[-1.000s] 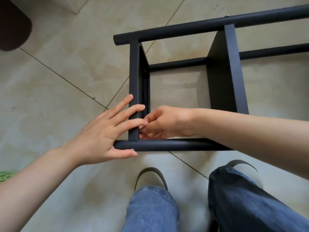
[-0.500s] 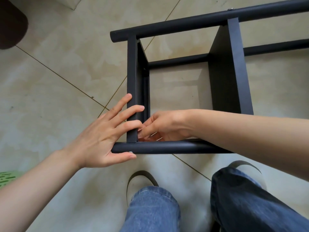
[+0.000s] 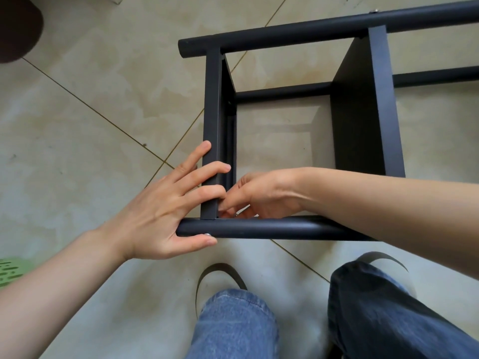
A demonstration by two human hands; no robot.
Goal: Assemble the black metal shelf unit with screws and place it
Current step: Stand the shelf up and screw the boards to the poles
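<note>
Head view: the black metal shelf unit lies on its side on the tiled floor, filling the frame from centre out to 2 o'clock. The left hand comes in from 8 o'clock, fingers straight and spread flat across the end shelf panel, with the thumb tucked under the near tube, right beside a silver screw head. So that hand braces the corner rather than gripping it. The right hand reaches in from 3 o'clock, inside the frame, with fingertips bunched at the joint where panel meets tube. It seems to be pinching a small fastener there, though I cannot tell what, since the fingers hide it. A second shelf panel stands further along, toward 2 o'clock.

As for handling, this looks like rigid painted steel, smooth and a bit slippery, and awkward more than heavy. The round tubes near the joints would be the best place to take hold, not the thin panel edges. The knees in jeans sit at 6 o'clock.
</note>
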